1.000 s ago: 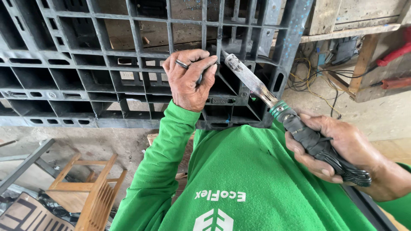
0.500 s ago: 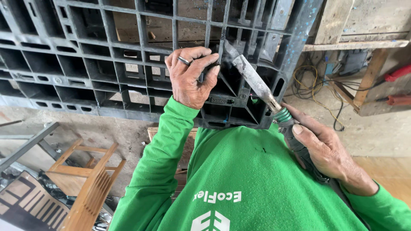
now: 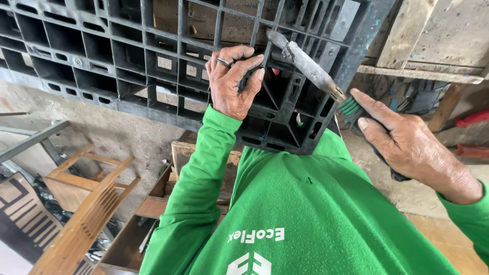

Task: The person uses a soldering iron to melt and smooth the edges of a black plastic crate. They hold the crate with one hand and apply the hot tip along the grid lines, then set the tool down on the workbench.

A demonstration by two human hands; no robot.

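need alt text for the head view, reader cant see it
A person in a green long-sleeved top holds a small dark piece against a black plastic pallet with the left hand, while the right hand grips a metal-tipped tool resting its tip on the grid. Wooden frames lie below left.

The pallet [image 3: 127, 61] across the upper frame is dark grey-black plastic, a grid of square cells with paler tan showing through some openings. The tool's blade [image 3: 305, 63] at upper centre is dull, rust-flecked grey; its handle [image 3: 351, 108] is black with green ribs. The sleeves and shirt [image 3: 305, 214] filling the lower centre are bright green, with white print. A ring [image 3: 224, 62] on the left hand [image 3: 232, 84] is silver-grey. At lower left, the wooden frame [image 3: 86, 203] is warm light brown — the floor [image 3: 117, 132] beside it mottled grey-beige. At far right, a red piece [image 3: 471, 118] shows.
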